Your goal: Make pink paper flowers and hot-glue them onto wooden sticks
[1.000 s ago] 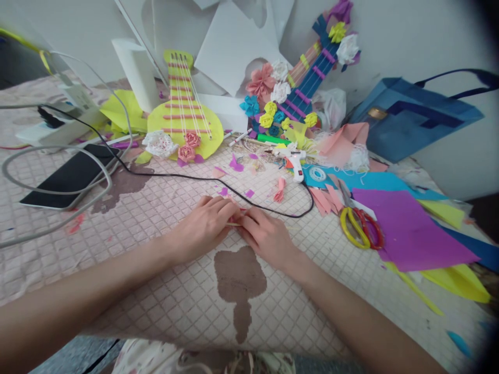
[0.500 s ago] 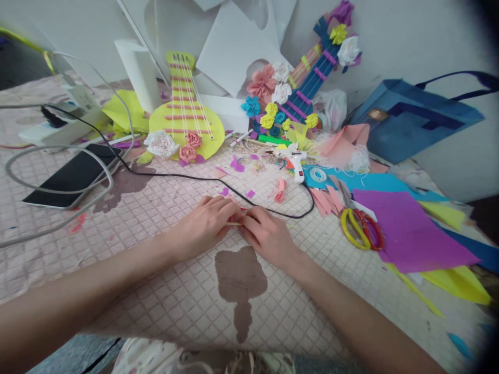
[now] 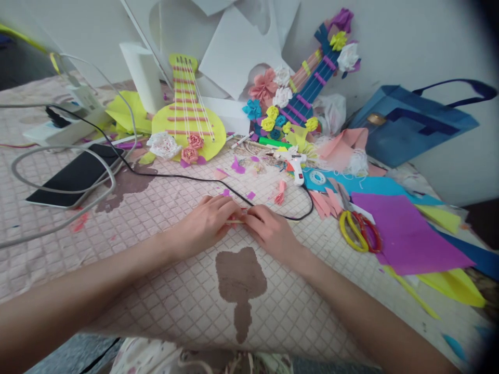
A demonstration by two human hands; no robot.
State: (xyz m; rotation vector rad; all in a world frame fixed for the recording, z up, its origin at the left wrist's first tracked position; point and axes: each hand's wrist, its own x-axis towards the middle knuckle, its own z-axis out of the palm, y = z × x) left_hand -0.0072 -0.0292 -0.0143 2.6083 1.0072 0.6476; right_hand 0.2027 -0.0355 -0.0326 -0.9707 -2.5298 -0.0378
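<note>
Stick [image 3: 235,222]: my left hand [image 3: 212,220] and right hand [image 3: 273,232] pinch it from either side, fingers closed, presumably to keep it steady.

Matt purple paper [image 3: 421,234] lies near a quilted cloth surface [image 3: 171,301]'s right edge, a plastic glue gun [image 3: 297,169] toward its far edge.

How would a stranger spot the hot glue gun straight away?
Find the blue craft guitar leaning at the back. Below it in the picture, beyond the person's right hand, lies the white hot glue gun. Its trailing black cord sets it apart from the red-and-yellow-handled scissors nearby.
</note>
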